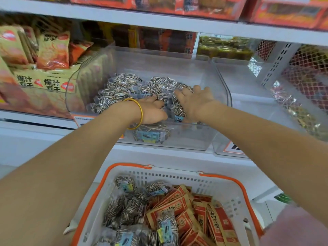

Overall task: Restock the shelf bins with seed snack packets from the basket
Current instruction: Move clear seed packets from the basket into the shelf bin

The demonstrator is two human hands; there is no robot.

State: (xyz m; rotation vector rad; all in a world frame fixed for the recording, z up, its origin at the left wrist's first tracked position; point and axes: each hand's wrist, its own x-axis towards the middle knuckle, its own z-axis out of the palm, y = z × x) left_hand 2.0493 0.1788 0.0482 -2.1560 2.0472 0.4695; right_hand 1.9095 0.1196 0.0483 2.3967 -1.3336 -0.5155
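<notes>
A clear plastic shelf bin [177,68] holds a pile of striped sunflower seed packets [124,86]. Both of my hands are inside it, over the front of the pile. My left hand [152,112], with a gold bangle on the wrist, curls its fingers round packets. My right hand [197,102] lies palm down, fingers bent onto a packet [177,110] held between the two hands. Below, a white basket with orange handles [221,190] contains more seed packets [124,208] on its left and red-and-brown packets [195,215] on its right.
A second clear bin [248,103] stands to the right with a few packets at its far right side. Boxes and bags of orange snacks [44,68] fill the shelf to the left. The shelf above [159,20] hangs low over the bins.
</notes>
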